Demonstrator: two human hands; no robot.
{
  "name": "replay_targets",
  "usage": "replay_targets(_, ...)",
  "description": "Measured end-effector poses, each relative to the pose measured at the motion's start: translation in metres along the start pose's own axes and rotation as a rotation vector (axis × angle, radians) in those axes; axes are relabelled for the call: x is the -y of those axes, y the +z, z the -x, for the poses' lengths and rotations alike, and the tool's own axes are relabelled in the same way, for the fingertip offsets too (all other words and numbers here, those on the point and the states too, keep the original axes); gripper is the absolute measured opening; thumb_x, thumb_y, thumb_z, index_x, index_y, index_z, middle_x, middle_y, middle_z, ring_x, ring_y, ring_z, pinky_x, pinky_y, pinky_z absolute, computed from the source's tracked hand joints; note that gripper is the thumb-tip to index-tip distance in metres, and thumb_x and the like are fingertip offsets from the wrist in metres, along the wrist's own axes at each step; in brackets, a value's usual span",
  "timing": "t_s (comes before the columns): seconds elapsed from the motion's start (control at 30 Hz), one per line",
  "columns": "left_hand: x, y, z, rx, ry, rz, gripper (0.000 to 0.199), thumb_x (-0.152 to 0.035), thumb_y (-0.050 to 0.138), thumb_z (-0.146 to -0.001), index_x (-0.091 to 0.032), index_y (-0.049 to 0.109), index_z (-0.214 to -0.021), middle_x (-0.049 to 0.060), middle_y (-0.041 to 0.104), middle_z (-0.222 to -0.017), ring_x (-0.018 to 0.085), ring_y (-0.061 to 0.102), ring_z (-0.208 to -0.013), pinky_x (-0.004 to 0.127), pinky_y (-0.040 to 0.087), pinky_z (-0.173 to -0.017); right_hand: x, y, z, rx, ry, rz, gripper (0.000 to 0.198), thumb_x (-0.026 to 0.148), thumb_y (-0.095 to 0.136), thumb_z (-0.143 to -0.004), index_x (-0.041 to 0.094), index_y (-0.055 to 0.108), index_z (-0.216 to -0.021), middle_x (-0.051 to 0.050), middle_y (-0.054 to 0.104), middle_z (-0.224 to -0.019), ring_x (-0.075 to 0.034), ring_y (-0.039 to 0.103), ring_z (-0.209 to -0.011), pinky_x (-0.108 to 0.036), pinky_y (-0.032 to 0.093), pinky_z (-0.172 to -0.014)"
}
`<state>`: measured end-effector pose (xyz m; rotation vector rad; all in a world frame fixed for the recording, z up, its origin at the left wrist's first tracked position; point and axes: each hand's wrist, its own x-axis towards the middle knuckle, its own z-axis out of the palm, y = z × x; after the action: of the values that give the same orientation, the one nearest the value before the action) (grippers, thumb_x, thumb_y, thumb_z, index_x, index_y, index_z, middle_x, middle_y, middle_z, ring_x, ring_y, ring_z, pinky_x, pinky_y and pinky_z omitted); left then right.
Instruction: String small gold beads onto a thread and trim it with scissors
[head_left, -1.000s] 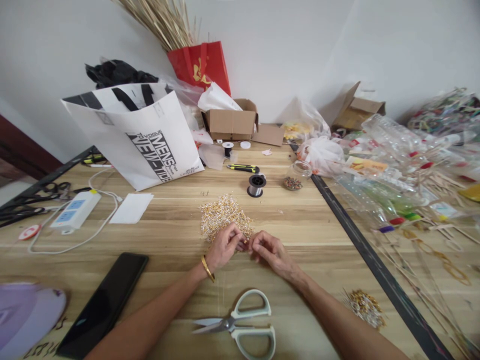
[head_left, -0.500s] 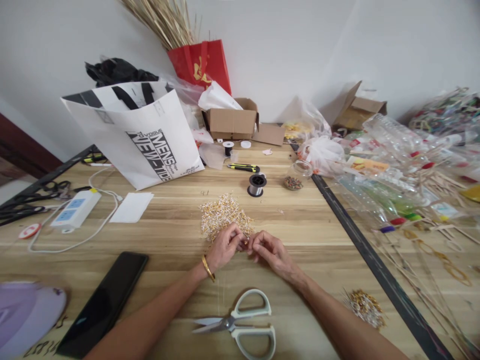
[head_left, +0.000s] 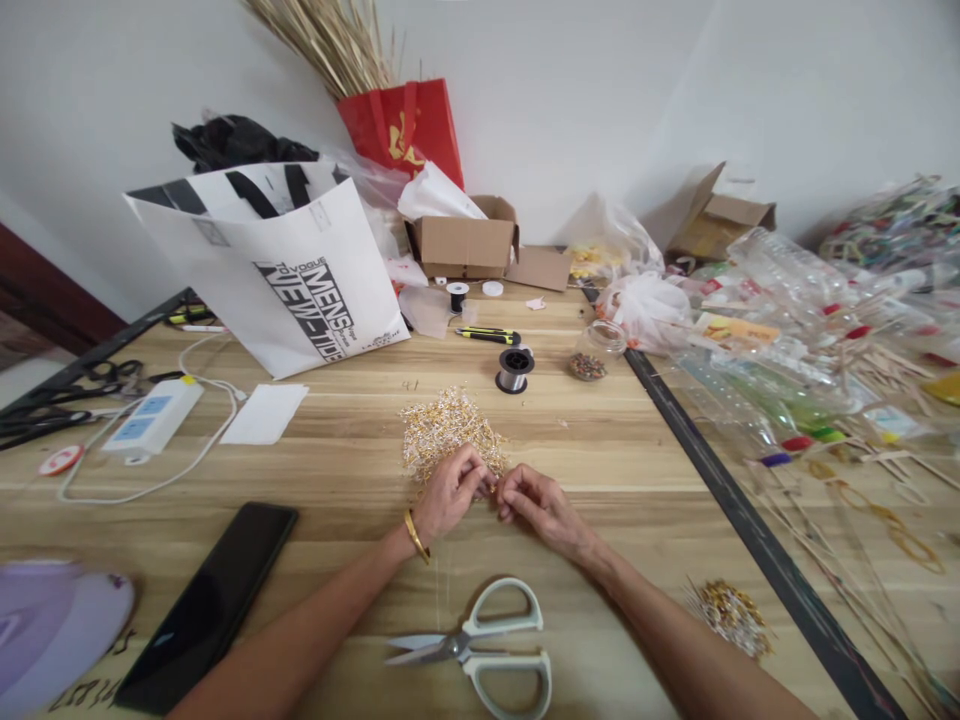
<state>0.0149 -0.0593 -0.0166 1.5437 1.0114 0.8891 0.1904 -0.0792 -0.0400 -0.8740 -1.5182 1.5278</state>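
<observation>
My left hand (head_left: 452,492), with a gold bangle (head_left: 416,536) at its wrist, is closed in a pinch on a tiny gold-coloured piece (head_left: 493,488). Almost touching it, my right hand (head_left: 537,503) has its thumb and fingers pressed together; what they hold is too small to make out. Both hands rest low over the near edge of a loose pile of tiny gold and white pieces (head_left: 448,425). Nearer to me, between the forearms, lie scissors with pale handles (head_left: 457,647), blades pointing left. A smaller heap of gold and silver stems (head_left: 727,617) sits beside my right forearm.
Beyond the pile are a wire spool (head_left: 513,371), a yellow-black cutter knife (head_left: 487,335) and a jar of beads (head_left: 587,366). At left lie a phone (head_left: 210,605), a power strip (head_left: 154,418) and a white paper bag (head_left: 300,280). Plastic bottles (head_left: 787,280) crowd the right.
My right hand's fingers have curled in slightly and shifted a little at the pinch. The left hand stays almost where it was, and the things on the table look the same.
</observation>
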Motion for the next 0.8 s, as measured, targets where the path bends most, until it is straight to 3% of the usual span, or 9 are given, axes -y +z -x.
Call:
replay_targets(0.23, 0.0008, -0.0029, -0.0018, -0.055, 0.053, -0.031, 0.020, -0.033, 0.055, -0.081, -0.014, 0.055, -0.074, 0.002, 0.060, -0.069, 0.012, 0.056, -0.060, 0.023, 0.047, -0.059, 0.0051, -0.0003, -0.0007, -0.038, 0.020, -0.008, 0.031, 0.047, 0.056, -0.084, 0.017, 0.051, -0.079, -0.002, 0.057, -0.070, -0.013, 0.056, -0.064, -0.026, 0.049, -0.060)
replay_targets(0.47, -0.0026, -0.0041, -0.0039, -0.019, -0.105, 0.212, 0.023, -0.033, 0.065, -0.072, -0.011, 0.057, -0.069, 0.003, 0.062, -0.066, 0.010, 0.054, -0.055, 0.022, 0.044, -0.054, 0.0029, -0.0025, -0.0015, -0.066, 0.024, 0.000, 0.031, 0.046, 0.056, -0.084, 0.016, 0.052, -0.080, -0.002, 0.059, -0.070, -0.012, 0.057, -0.062, -0.025, 0.049, -0.057)
replay_targets(0.8, -0.0002, -0.0028, -0.0040, 0.040, -0.169, 0.297, 0.029, -0.039, 0.066, -0.072, -0.012, 0.055, -0.073, 0.002, 0.062, -0.063, 0.010, 0.056, -0.054, 0.022, 0.046, -0.054, 0.0041, -0.0007, -0.0009, -0.112, 0.013, 0.073, 0.030, 0.047, 0.054, -0.085, 0.017, 0.051, -0.081, 0.000, 0.056, -0.066, -0.011, 0.054, -0.056, -0.024, 0.048, -0.053)
